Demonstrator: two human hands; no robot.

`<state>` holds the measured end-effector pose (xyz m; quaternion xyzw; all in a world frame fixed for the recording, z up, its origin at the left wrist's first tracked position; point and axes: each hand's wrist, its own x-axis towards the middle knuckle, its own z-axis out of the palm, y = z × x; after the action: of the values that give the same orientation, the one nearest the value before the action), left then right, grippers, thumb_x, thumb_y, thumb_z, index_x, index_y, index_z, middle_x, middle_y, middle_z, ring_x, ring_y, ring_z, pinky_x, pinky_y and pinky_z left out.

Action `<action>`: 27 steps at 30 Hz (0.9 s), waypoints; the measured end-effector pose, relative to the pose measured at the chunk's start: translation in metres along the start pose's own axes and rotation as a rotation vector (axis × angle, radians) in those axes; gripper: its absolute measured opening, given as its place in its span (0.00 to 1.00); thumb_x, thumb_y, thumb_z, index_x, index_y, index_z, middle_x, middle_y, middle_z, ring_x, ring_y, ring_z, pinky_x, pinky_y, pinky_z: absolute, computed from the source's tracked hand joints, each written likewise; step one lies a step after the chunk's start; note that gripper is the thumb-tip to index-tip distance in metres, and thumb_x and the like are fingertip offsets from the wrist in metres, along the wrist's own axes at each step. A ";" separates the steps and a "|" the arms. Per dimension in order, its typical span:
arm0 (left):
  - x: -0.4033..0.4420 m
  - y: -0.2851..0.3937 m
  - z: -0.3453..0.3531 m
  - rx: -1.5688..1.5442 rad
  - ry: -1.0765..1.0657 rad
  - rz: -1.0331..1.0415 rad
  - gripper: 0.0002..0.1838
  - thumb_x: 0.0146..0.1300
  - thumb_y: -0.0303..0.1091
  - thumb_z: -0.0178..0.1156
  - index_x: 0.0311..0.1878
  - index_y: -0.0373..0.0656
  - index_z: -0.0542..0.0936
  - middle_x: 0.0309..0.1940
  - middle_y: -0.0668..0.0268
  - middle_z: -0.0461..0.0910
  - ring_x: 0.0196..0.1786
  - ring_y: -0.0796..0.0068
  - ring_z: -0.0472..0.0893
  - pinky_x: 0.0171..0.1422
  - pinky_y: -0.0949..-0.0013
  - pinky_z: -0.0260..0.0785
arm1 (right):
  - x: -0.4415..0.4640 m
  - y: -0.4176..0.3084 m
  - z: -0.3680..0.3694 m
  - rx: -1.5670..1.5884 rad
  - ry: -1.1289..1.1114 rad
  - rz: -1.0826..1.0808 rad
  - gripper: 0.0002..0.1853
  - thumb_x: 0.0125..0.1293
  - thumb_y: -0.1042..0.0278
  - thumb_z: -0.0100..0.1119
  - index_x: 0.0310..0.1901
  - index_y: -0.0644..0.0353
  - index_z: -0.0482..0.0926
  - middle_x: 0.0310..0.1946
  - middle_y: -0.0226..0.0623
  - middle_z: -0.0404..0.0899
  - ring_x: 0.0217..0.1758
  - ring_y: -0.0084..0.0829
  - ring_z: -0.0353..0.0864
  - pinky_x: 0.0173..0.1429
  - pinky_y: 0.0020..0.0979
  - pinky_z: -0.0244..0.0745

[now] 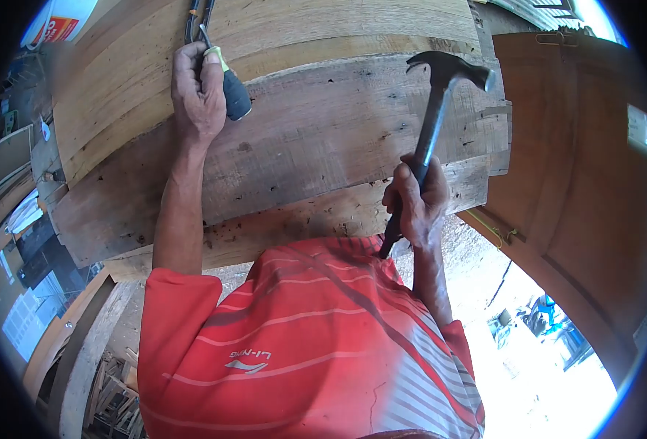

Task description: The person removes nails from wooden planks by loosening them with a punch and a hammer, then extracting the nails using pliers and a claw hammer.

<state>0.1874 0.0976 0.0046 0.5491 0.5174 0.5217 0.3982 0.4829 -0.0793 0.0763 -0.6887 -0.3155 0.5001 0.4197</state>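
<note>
My left hand (197, 91) is closed around a screwdriver (235, 91) with a thick dark grip and a yellow-green collar. Its metal shaft points up and away from me, over the wooden bench top (309, 132). Just beyond those fingers, two slim dark prongs (197, 18) run to the top edge of the view; what they belong to is cut off. In my right hand (420, 201) a claw hammer (433, 121) is gripped by its dark handle. Its head is up, above the bench's right part, and the handle's end is near my red shirt.
Tall brown wooden panels (557, 168) stand at the right. A white bucket (64, 22) with a red label is at the upper left. Scrap wood (115, 388) lies low on the left, and a blue item (546, 314) is on the bright ground at right.
</note>
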 end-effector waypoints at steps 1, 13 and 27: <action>0.002 -0.006 -0.001 0.030 0.017 -0.002 0.09 0.80 0.30 0.55 0.56 0.36 0.73 0.40 0.67 0.78 0.39 0.84 0.76 0.43 0.75 0.74 | 0.001 0.000 0.005 -0.001 -0.017 0.004 0.16 0.79 0.59 0.61 0.53 0.65 0.74 0.25 0.29 0.76 0.22 0.18 0.76 0.26 0.24 0.70; 0.003 -0.008 0.000 -0.016 -0.018 0.011 0.10 0.79 0.31 0.57 0.55 0.36 0.75 0.39 0.69 0.78 0.39 0.84 0.75 0.42 0.75 0.72 | 0.010 0.006 0.034 -0.212 -0.002 -0.017 0.14 0.81 0.57 0.56 0.45 0.62 0.73 0.20 0.27 0.73 0.18 0.18 0.73 0.22 0.26 0.67; 0.002 -0.002 0.003 -0.013 -0.021 0.072 0.15 0.79 0.28 0.57 0.63 0.34 0.71 0.47 0.62 0.81 0.43 0.83 0.78 0.44 0.74 0.76 | 0.009 -0.001 0.029 -0.244 -0.024 0.036 0.16 0.80 0.56 0.58 0.45 0.63 0.73 0.21 0.30 0.75 0.22 0.21 0.78 0.26 0.29 0.72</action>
<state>0.1895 0.0999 0.0024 0.5703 0.4899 0.5330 0.3882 0.4577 -0.0637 0.0688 -0.7343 -0.3664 0.4735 0.3200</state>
